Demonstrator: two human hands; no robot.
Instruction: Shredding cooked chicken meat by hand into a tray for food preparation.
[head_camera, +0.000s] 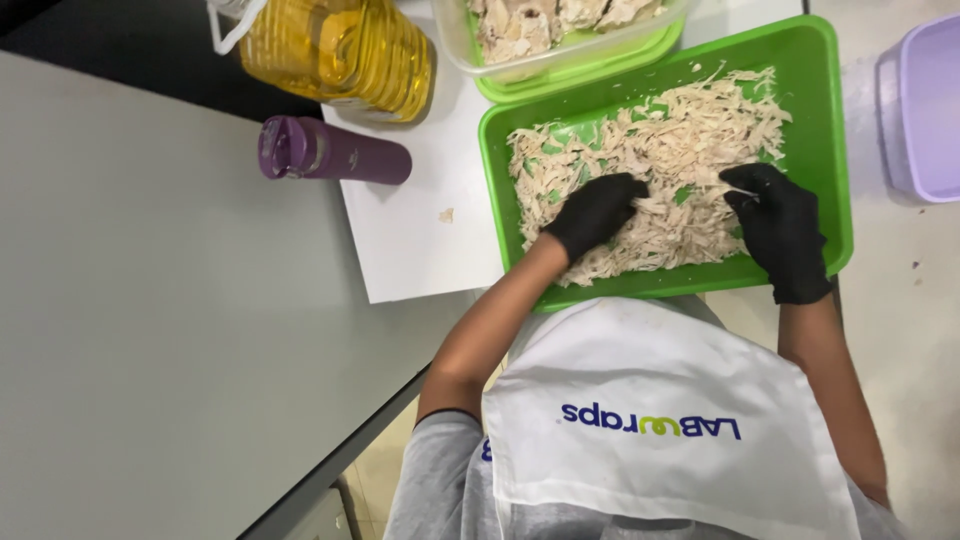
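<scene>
Pressing into a layer of shredded pale meat, both gloved hands are working inside a green tray. The left hand is lying with its fingers loosely curled, tips sunk among the shreds; whether they are pinching any cannot be told. The right hand is sitting near the tray's right wall, its fingers bent down and closed on a small tuft of shreds.

Shreds are covering most of the tray floor, thinning toward the far-left corner, where green is showing through. Bare green rim is running all around; the near rim is lying just beyond a white apron. The tray's left part is resting on a white sheet and its right edge is reaching close to a lilac tub.

Beyond the far-left corner, a clear container of larger meat pieces is sitting on a second green tray. Farther left, a purple bottle is lying on its side just beside a yellow oil jug.

Open grey counter is stretching wide to the left.
</scene>
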